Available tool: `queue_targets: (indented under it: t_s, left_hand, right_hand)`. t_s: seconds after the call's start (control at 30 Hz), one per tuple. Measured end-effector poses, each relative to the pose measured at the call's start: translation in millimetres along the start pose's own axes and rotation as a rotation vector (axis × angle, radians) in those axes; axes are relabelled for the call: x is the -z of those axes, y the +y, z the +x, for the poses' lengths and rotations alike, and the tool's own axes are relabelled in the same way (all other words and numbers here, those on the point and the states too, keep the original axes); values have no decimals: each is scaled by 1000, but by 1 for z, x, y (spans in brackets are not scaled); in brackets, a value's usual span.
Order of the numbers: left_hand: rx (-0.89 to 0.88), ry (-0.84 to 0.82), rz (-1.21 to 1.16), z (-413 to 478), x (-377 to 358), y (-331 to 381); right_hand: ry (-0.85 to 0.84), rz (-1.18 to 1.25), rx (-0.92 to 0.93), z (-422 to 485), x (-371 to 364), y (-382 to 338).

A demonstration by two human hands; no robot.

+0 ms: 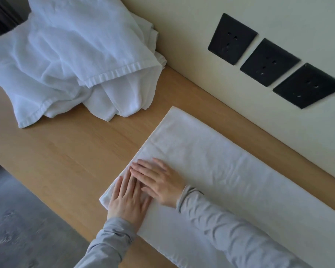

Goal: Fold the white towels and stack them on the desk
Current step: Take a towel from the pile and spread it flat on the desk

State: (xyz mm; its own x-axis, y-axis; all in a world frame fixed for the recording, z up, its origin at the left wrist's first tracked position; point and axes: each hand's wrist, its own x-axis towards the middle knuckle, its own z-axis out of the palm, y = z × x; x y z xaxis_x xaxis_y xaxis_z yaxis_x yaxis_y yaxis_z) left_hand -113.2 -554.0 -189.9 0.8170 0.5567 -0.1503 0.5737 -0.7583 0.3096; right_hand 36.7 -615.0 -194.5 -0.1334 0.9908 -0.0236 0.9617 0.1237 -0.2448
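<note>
With a towel pile (66, 60) far left on the desk (66, 151), left hand (128, 200) and right hand (159, 182) press flat, fingers overlapping, on the folded towel (220, 171).

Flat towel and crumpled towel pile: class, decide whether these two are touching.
Apart. The head view shows a strip of bare desk between the flat towel at its far corner and the crumpled towel pile at its nearest edge.

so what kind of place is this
Probably a hotel room, though I can't be sure: a wooden desk along the wall, three black sockets just above it, and a heap of white towels for folding.
</note>
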Motion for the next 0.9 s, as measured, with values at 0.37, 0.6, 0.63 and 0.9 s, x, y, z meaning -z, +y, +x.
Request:
queue_targets:
  t_s: [0.37, 0.6, 0.63, 0.9]
  left_hand:
    - [21, 64, 86, 1, -22, -12]
    - [16, 53, 103, 1, -21, -11]
    - [19, 53, 102, 1, -21, -11]
    - [29, 59, 134, 2, -22, -10]
  right_hand:
    - [24, -149, -773, -21, 37, 144]
    - [-38, -107, -67, -80, -18, -10]
    - [-67, -137, -86, -99, -16, 7]
    - [-80, -155, -1114, -209, 30, 157]
